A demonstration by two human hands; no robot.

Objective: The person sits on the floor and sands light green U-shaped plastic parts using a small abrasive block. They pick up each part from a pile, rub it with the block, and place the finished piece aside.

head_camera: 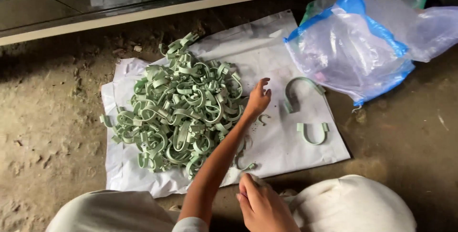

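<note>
A heap of pale green U-shaped plastic clips (176, 110) lies on a white paper sheet (281, 151) spread on the ground. My left hand (258, 99) reaches out over the sheet at the heap's right edge, fingers loosely apart, with nothing seen in it. My right hand (261, 206) stays close to my body at the sheet's near edge, seen from the back with its fingers curled; whether they hold anything is hidden. To the right of the left hand lie a larger clip (298, 92) and a small clip (312, 134), apart from the heap.
A clear plastic bag with blue edging (353, 46) lies at the upper right, partly on the sheet. A dark ledge with a pale strip (143, 12) runs along the top. Dusty bare ground (52, 132) surrounds the sheet. My knees in light cloth (353, 206) frame the bottom.
</note>
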